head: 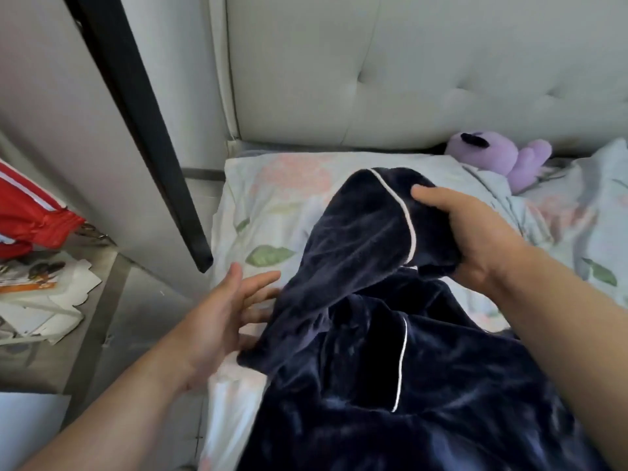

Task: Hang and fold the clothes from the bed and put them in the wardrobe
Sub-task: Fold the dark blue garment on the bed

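While the navy velvet pyjama top [390, 334] lies rumpled across the floral bedsheet [258, 212], folding looks barely begun — one item, white piping, sleeve raised. Right hand [475, 239]: grip clenched round the cuff end of the sleeve, lifted above the pillow [441, 171]. Left hand [224, 311]: released, fingers spread, touching the garment's left edge at the mattress side. Also present: purple plush toy [503, 158] against the tufted headboard [407, 73]; red striped garment [30, 212] at far left, beside papers [44, 294] on a low surface. Remaining, by my reckoning — fold this top, then carry it to the wardrobe, not identifiable here.
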Demonstrator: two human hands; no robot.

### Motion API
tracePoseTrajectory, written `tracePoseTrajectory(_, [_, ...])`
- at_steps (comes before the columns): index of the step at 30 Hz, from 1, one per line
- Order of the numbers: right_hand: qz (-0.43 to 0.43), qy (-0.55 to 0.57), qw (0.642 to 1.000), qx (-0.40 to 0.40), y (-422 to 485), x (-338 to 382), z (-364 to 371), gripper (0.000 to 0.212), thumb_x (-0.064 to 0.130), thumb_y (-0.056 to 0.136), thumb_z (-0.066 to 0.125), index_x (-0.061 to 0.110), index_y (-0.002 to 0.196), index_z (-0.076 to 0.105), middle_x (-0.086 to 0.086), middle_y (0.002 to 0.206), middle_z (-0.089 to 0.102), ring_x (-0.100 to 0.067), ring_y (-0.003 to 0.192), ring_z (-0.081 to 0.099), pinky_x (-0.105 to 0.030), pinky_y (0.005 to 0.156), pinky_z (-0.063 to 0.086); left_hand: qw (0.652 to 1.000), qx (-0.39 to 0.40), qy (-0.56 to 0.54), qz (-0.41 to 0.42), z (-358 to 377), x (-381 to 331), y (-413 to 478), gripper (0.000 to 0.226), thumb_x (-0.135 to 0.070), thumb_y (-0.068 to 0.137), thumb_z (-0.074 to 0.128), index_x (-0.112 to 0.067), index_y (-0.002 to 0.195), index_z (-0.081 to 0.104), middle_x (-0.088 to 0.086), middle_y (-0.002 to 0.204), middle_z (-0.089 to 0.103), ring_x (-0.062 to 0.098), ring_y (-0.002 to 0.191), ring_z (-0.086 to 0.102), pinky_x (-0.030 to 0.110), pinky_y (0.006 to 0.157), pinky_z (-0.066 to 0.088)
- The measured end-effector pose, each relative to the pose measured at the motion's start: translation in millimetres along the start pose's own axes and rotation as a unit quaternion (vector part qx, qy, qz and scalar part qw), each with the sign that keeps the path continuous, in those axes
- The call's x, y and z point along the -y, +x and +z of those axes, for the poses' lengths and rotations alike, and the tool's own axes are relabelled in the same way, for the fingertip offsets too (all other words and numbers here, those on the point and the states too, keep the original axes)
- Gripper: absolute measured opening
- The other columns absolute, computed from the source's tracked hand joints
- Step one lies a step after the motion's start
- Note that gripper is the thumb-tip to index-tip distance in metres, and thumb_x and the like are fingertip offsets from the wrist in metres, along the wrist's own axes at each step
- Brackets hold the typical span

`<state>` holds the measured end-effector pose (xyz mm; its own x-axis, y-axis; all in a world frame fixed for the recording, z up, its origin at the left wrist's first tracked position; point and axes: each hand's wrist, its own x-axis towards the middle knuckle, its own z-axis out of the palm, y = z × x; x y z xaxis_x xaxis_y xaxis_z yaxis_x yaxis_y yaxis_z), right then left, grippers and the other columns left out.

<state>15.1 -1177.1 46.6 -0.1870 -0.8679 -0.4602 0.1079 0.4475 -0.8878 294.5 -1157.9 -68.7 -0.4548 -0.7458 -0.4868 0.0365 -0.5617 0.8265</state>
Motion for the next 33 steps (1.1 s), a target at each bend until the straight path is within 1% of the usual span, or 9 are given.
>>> tracePoseTrajectory(3, [0.016, -0.038, 0.997, -0.073, -43, -21, -71, 0.018, 0.000, 0.088, 0.053, 0.014, 0.089, 0.065, -0.010, 0.075, 0.070, -0.022, 0.061, 0.068, -0.033, 0.053, 0.057, 0.980, -0.036, 0.194, -0.005, 41, 1, 10, 0.036, -0.063, 0.081, 0.064, -0.056, 0.116, 0.058, -0.018, 0.116, 0.067, 0.005, 0.101, 0.067, 0.026, 0.075, 0.053])
tracePoseTrajectory(6, [0.075, -0.087, 0.986, -0.123, -88, -57, -136, 0.026, -0.011, 0.085, 0.051, 0.010, 0.091, 0.064, -0.015, 0.072, 0.067, -0.028, 0.060, 0.064, -0.036, 0.054, 0.056, 0.914, -0.011, 0.405, 0.020, 75, 10, 23, 0.053, -0.031, 0.098, 0.054, -0.056, 0.141, 0.036, -0.020, 0.132, 0.058, 0.000, 0.106, 0.062, 0.024, 0.090, 0.051])
tracePoseTrajectory(9, [0.110, -0.166, 0.963, -0.179, -126, -106, -192, 0.028, -0.018, 0.080, 0.052, 0.008, 0.081, 0.061, -0.014, 0.063, 0.063, -0.025, 0.052, 0.061, -0.033, 0.056, 0.049, 0.796, 0.024, 0.603, 0.036, 97, 18, 40, 0.066, -0.028, 0.100, 0.051, -0.048, 0.152, 0.016, -0.016, 0.158, 0.026, 0.012, 0.141, 0.036, 0.033, 0.111, 0.038])
tracePoseTrajectory(14, [0.159, -0.061, 0.937, -0.306, -161, -178, -246, 0.017, 0.020, 0.092, 0.067, 0.003, 0.090, 0.065, -0.016, 0.085, 0.072, -0.026, 0.073, 0.066, -0.036, 0.065, 0.048, 0.610, 0.036, 0.782, 0.120, 127, 23, 60, 0.044, -0.047, 0.100, 0.037, -0.036, 0.141, 0.047, -0.015, 0.136, 0.044, 0.015, 0.120, 0.043, 0.031, 0.100, 0.040])
tracePoseTrajectory(20, [0.202, -0.069, 0.938, -0.274, -152, -218, -262, 0.036, 0.040, 0.092, 0.059, 0.005, 0.100, 0.067, -0.026, 0.099, 0.068, -0.035, 0.085, 0.071, -0.049, 0.086, 0.057, 0.679, 0.095, 0.726, 0.052, 129, 15, 86, 0.031, -0.014, 0.097, 0.042, -0.038, 0.098, 0.061, -0.010, 0.119, 0.062, 0.016, 0.109, 0.058, 0.029, 0.093, 0.045])
tracePoseTrajectory(22, [0.209, -0.078, 0.949, -0.221, -148, -215, -254, 0.024, 0.035, 0.092, 0.067, 0.015, 0.103, 0.071, -0.011, 0.091, 0.077, -0.030, 0.085, 0.074, -0.042, 0.082, 0.059, 0.615, 0.160, 0.772, -0.027, 129, 6, 93, 0.025, -0.029, 0.096, 0.055, -0.035, 0.121, 0.055, -0.011, 0.124, 0.055, 0.013, 0.112, 0.056, 0.024, 0.093, 0.044])
tracePoseTrajectory(25, [0.196, -0.051, 0.958, -0.204, -139, -216, -248, 0.030, 0.025, 0.082, 0.078, 0.015, 0.107, 0.064, -0.009, 0.095, 0.076, -0.030, 0.083, 0.075, -0.044, 0.077, 0.061, 0.529, 0.183, 0.824, -0.090, 137, -6, 94, 0.022, -0.043, 0.086, 0.065, -0.032, 0.104, 0.060, -0.014, 0.104, 0.054, 0.006, 0.092, 0.057, 0.021, 0.081, 0.049])
tracePoseTrajectory(27, [0.210, -0.048, 0.949, -0.229, -136, -216, -249, 0.038, 0.024, 0.077, 0.078, 0.006, 0.107, 0.063, -0.016, 0.095, 0.074, -0.035, 0.084, 0.074, -0.051, 0.077, 0.061, 0.576, 0.164, 0.795, -0.098, 137, -14, 94, 0.007, -0.028, 0.081, 0.068, -0.024, 0.082, 0.062, -0.005, 0.096, 0.061, 0.008, 0.078, 0.056, 0.022, 0.069, 0.046])
tracePoseTrajectory(33, [0.225, 0.172, 0.940, -0.189, -149, -203, -284, 0.036, -0.001, 0.087, 0.047, 0.001, 0.119, 0.064, -0.024, 0.114, 0.070, -0.037, 0.093, 0.071, -0.046, 0.070, 0.061, 0.920, -0.012, 0.380, -0.089, 118, -33, 92, 0.019, 0.009, 0.085, 0.060, -0.008, 0.077, 0.056, 0.007, 0.067, 0.043, 0.013, 0.051, 0.033, 0.020, 0.040, 0.025])
